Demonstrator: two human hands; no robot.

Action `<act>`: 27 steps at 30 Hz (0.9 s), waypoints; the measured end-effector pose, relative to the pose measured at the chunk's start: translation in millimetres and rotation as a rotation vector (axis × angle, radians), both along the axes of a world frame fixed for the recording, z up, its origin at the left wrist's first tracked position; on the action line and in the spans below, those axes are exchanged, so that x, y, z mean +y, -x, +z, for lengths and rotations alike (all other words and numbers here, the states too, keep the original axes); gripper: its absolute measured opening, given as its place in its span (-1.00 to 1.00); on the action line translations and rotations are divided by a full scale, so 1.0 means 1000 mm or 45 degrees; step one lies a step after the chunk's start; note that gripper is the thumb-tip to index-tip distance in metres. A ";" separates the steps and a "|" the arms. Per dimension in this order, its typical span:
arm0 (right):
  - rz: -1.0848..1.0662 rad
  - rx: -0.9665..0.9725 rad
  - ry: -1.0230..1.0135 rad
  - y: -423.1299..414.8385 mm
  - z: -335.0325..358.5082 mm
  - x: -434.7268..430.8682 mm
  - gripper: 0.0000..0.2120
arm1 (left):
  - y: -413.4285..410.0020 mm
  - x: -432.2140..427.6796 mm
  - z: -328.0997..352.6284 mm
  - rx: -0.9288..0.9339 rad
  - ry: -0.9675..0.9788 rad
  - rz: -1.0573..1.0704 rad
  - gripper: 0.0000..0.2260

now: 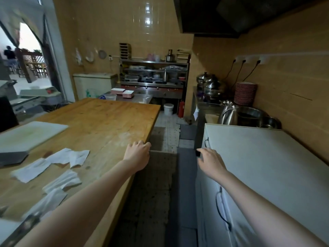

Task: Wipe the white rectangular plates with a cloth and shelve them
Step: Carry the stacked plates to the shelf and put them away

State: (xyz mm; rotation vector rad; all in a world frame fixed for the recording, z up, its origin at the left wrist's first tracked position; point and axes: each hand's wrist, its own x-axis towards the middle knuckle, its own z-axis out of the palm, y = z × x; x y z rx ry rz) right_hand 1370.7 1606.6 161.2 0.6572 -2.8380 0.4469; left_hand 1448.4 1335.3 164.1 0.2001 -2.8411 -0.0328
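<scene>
Two short stacks of white rectangular plates [123,92] with red undersides sit on a steel counter beyond the far end of the wooden table [99,120]. Behind them stands a steel shelf rack [154,72] crowded with kitchenware. Several white cloths or paper sheets [58,164] lie crumpled on the table's near left part. My left hand [138,154] hangs over the table's right edge, fingers loosely curled, holding nothing. My right hand [210,162] reaches forward beside the corner of a white chest freezer [267,157], fingers spread and empty.
A white cutting board [30,134] lies at the table's left. A narrow tiled aisle [169,139] runs between table and freezer. A steel kettle [228,114], bowls, pots and a tall stack of round red-rimmed plates [244,93] line the right counter. A white bucket [168,108] stands on the floor.
</scene>
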 end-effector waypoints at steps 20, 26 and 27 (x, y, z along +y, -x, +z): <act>-0.042 -0.035 0.038 0.409 0.000 -0.130 -0.57 | 0.423 -0.113 0.016 -0.046 -0.079 -0.081 -0.67; 0.022 -0.065 0.031 0.567 0.031 -0.151 -0.57 | 0.560 -0.135 0.034 -0.069 -0.096 -0.013 -0.64; 0.016 -0.066 0.059 0.592 0.037 -0.155 -0.58 | 0.580 -0.140 0.037 -0.059 -0.097 -0.004 -0.64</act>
